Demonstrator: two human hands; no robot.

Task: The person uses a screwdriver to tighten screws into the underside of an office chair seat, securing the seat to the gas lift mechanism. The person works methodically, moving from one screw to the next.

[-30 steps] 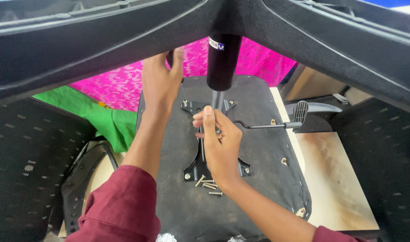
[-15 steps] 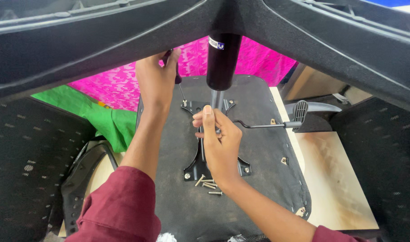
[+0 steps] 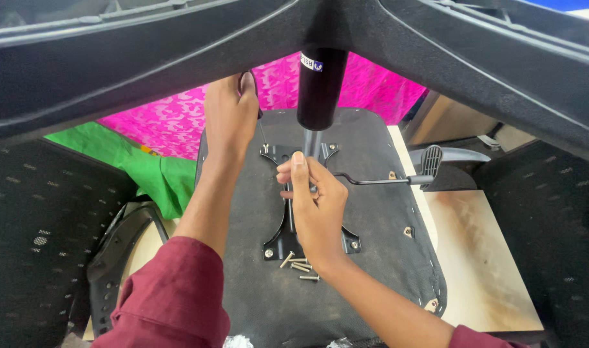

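**Step in hand (judged): fastening the mechanism plate to the seat underside**

- Position of work: seat pan (image 3: 378,270) upside down on the wooden table (image 3: 481,258), black underside facing up. Black mechanism plate (image 3: 276,243) flat on the middle of it, with the gas column (image 3: 320,90) rising from the plate into the hub of the chair base (image 3: 114,77) overhead. Adjustment lever (image 3: 397,181) out to the right side.
- Left hand (image 3: 230,116): closed around the dark handle of a thin-shafted tool (image 3: 263,134), tip down at the far-left corner of the plate. Contact between tip and fastener too small to confirm.
- Right hand (image 3: 317,206): half closed, fingertips drawn toward the thumb, resting over the plate centre just beside the foot of the column. Impossible to tell whether anything small is pinched there.
- Fasteners: screw heads visible at both near corners of the plate. Loose screws (image 3: 299,265) in a small cluster on the seat, just beside the near edge of the plate.
- Surroundings: pink cloth (image 3: 178,122) and green cloth (image 3: 133,167) beyond the seat, black mesh panels at either side.

**Requirements for the next move (judged)**

- Keep the tool shaft upright and square in the fastener head.
- Steady the plate against turning.
- Check hole alignment at the far-right corner before loading a loose screw.
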